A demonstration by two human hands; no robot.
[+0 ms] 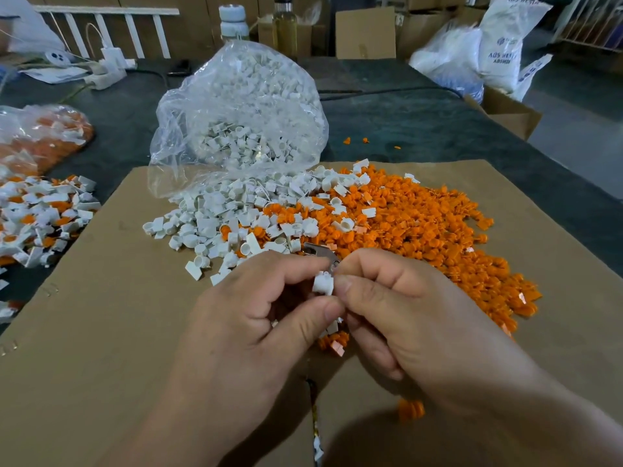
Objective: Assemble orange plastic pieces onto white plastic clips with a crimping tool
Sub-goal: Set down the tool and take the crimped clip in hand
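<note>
Two hands meet low in the middle, above a brown cardboard sheet (101,332) that covers the near part of the desk (404,123). The left hand (256,318) has its grip closed on a white clip (323,283), pinched between thumb and forefinger. The right hand (404,308) closes its grip on the same clip from the other side. Their curled fingers hide most of a metal tool (318,252); only its tip shows above the knuckles, and which hand holds it cannot be told. A lone orange piece (410,410) lies on the cardboard by the right wrist.

Just beyond the hands, a heap of white clips (219,217) on the left runs into a wide heap of orange pieces (421,224) on the right. Behind these an open clear bag (242,112) spills more white clips. Far left lies a mixed white-and-orange pile (40,214). At the back stand a bottle (285,25), a cardboard box (365,32) and white sacks (505,45).
</note>
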